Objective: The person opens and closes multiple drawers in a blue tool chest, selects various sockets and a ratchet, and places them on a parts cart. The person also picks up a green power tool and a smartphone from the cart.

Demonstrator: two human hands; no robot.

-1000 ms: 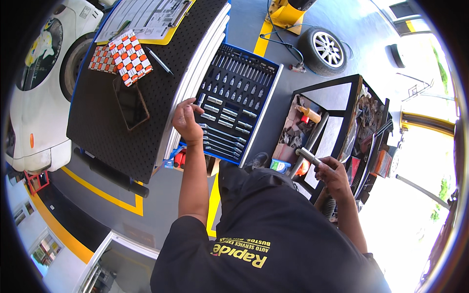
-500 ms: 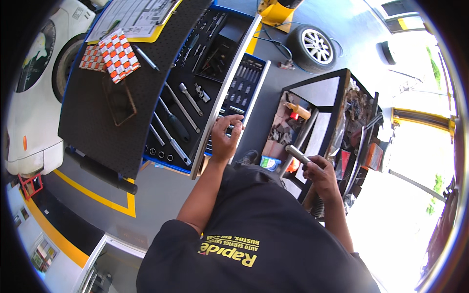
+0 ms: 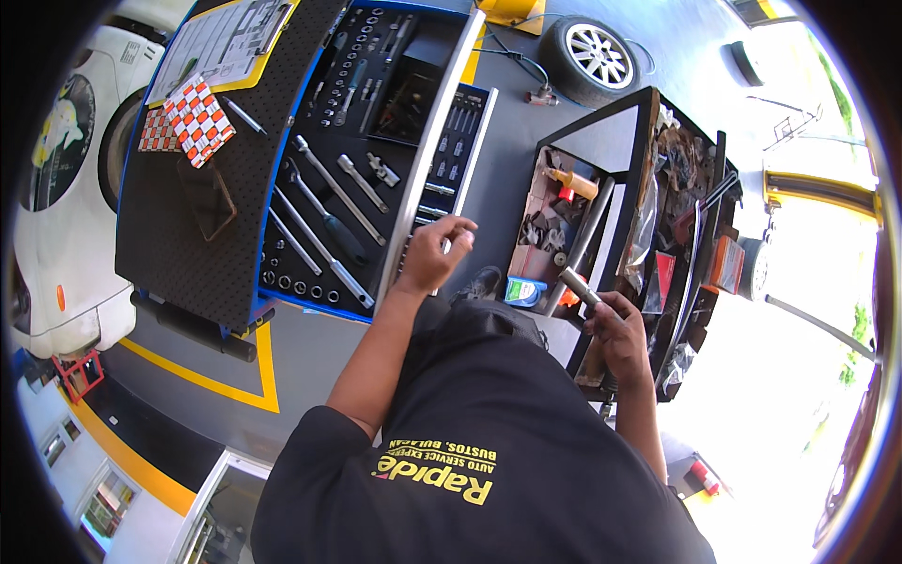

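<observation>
My left hand (image 3: 436, 256) hovers at the front edges of two pulled-out drawers, fingers loosely bent and apart, with nothing seen in them. Between the fingers and thumb of my right hand (image 3: 620, 331) is a short metal cylinder (image 3: 579, 285), its free end pointing up and left. The upper drawer (image 3: 434, 132) carries sockets (image 3: 301, 289), a ratchet (image 3: 351, 86), long bars (image 3: 338, 188) and a universal joint (image 3: 382, 170) in black foam. Below it, the lower drawer (image 3: 479, 141) shows rows of small bits and is partly covered by the upper one and my hand.
A black mat tops the tool cabinet (image 3: 169, 254), bearing a clipboard (image 3: 221, 47), checkered packets (image 3: 199, 122), a pen (image 3: 246, 115) and a phone (image 3: 209, 202). To my right stands a metal-framed cart (image 3: 648, 141) of parts and bottles. A wheel (image 3: 590, 58) lies beyond; a white car (image 3: 70, 273) is left.
My left hand has shifted slightly right, its fingertips now past the lower drawer's edge. My right hand still grips the metal cylinder, now a little lower in view. The whole view has turned slightly.
</observation>
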